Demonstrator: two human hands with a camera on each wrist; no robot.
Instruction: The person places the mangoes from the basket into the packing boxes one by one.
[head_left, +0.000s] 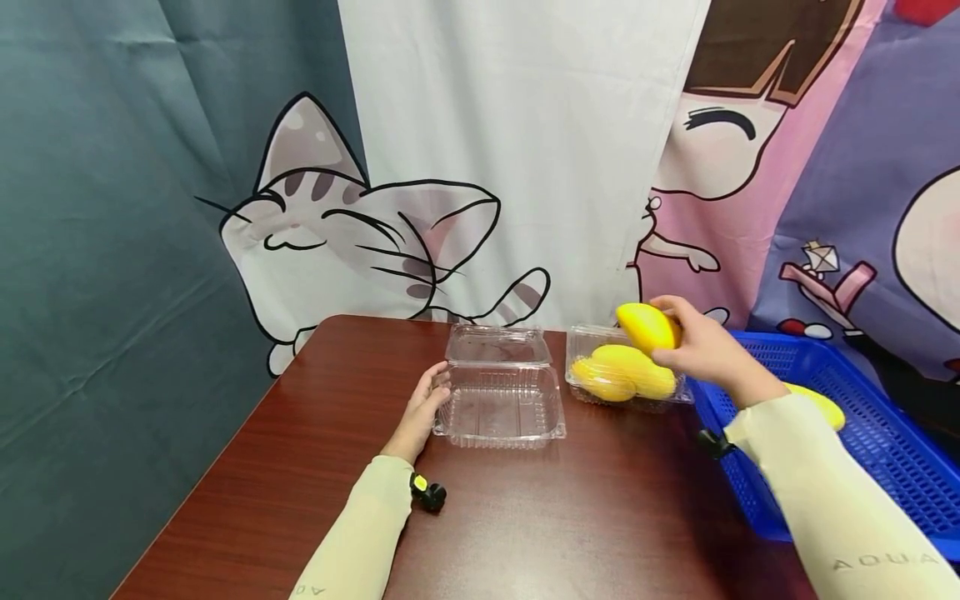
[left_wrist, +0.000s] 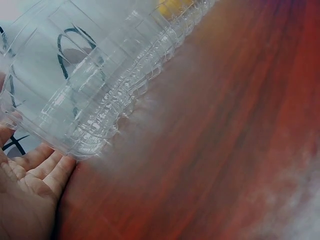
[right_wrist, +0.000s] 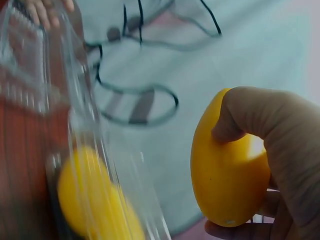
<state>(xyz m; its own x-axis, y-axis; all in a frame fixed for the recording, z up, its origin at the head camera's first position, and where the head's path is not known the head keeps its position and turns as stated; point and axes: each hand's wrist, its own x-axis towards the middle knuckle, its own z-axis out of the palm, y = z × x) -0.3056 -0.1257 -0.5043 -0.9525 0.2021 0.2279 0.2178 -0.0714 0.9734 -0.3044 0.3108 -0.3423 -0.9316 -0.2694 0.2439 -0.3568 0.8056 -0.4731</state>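
Observation:
My right hand [head_left: 705,354] grips a yellow mango [head_left: 647,327] between thumb and fingers, raised above the table. In the right wrist view the thumb lies across the mango [right_wrist: 227,170]. Below it, a clear plastic clamshell box [head_left: 581,392] holds several more mangoes [head_left: 630,371]. An empty clamshell box [head_left: 498,408] stands to its left, its lid folded back toward the curtain. My left hand [head_left: 420,408] is at that box's left side; in the left wrist view its extended fingertips [left_wrist: 62,165] touch the box's corner.
A blue plastic basket [head_left: 885,467] stands at the right, with a mango [head_left: 821,406] in it partly hidden by my right sleeve. The brown wooden table [head_left: 300,467] carries the boxes. A printed cartoon curtain [head_left: 525,125] hangs behind the table's far edge.

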